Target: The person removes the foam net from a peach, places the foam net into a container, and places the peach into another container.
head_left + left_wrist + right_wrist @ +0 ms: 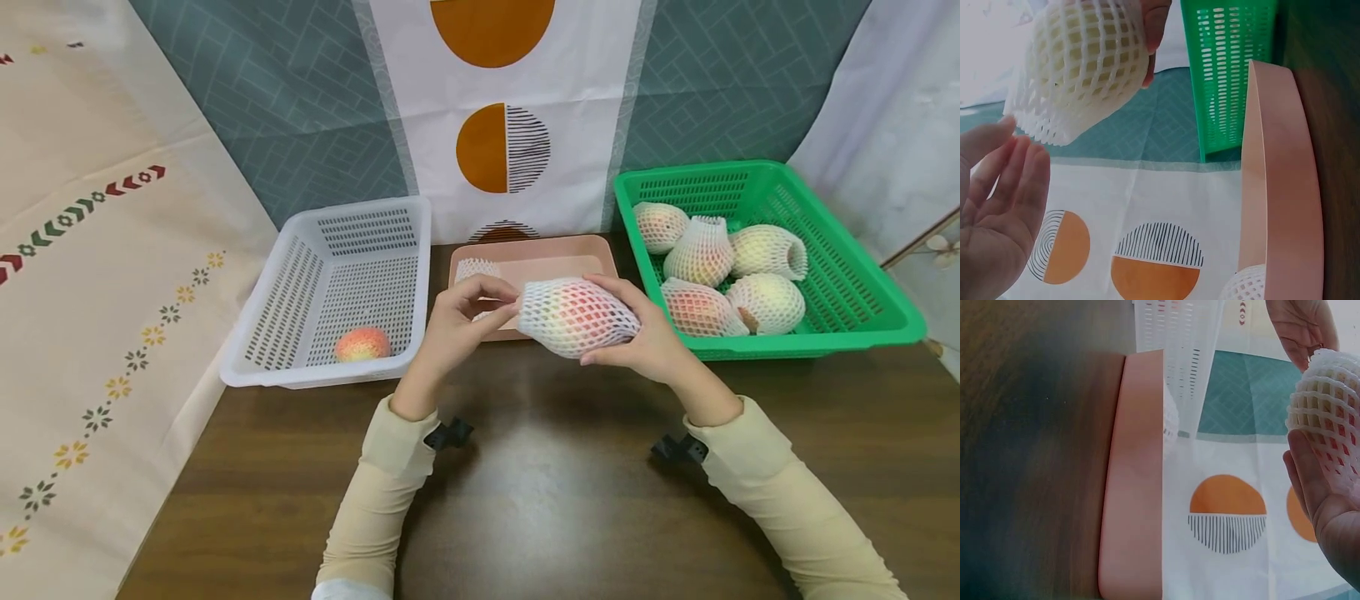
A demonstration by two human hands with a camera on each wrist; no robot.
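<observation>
Above the table's middle, my right hand point(654, 337) holds a peach point(577, 321) wrapped in a white foam net, with the thumb below and fingers behind. My left hand point(456, 323) pinches the rim of the net's left end, its thumb and fingertips at the edge in the left wrist view. Red and yellow skin shows through the foam net point(1329, 406) in the right wrist view. A bare peach point(363, 343) lies in the white basket point(322, 379) on the left. Several netted peaches point(701, 252) sit in the green basket point(817, 342) on the right.
Between the two baskets stands a shallow pink tray point(555, 260), partly behind my hands. An empty foam net point(477, 267) lies at its left end. A patterned cloth point(585, 167) hangs behind, and the brown wooden table point(555, 467) extends in front.
</observation>
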